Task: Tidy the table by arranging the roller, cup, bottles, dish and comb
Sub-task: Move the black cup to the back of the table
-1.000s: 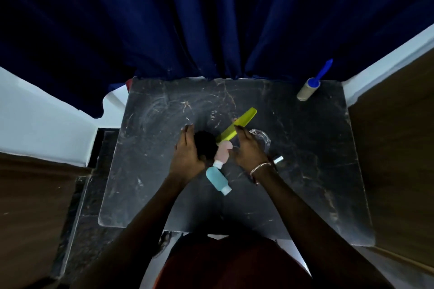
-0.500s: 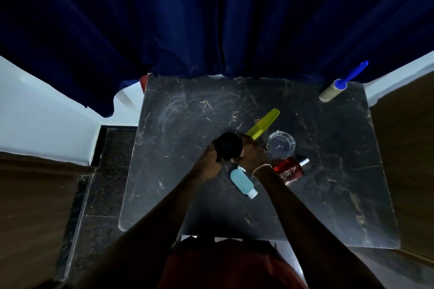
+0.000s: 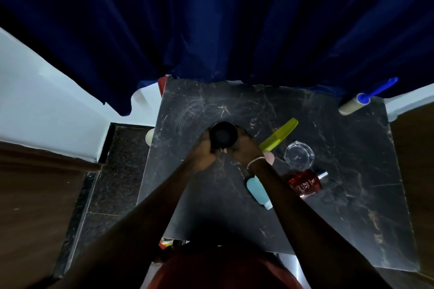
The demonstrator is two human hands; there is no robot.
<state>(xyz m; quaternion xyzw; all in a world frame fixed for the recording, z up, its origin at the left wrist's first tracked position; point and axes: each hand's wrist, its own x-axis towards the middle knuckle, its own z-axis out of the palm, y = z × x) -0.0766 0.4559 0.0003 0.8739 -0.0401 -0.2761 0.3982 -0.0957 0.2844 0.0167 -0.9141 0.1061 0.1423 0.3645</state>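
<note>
Cupping the round black cup (image 3: 223, 134) between your left hand (image 3: 203, 153) and right hand (image 3: 244, 148), both closed on it toward the dark marble table's (image 3: 352, 206) ten o'clock, set it upright, clear of the yellow-green plastic comb (image 3: 279, 134) at its three o'clock.
</note>
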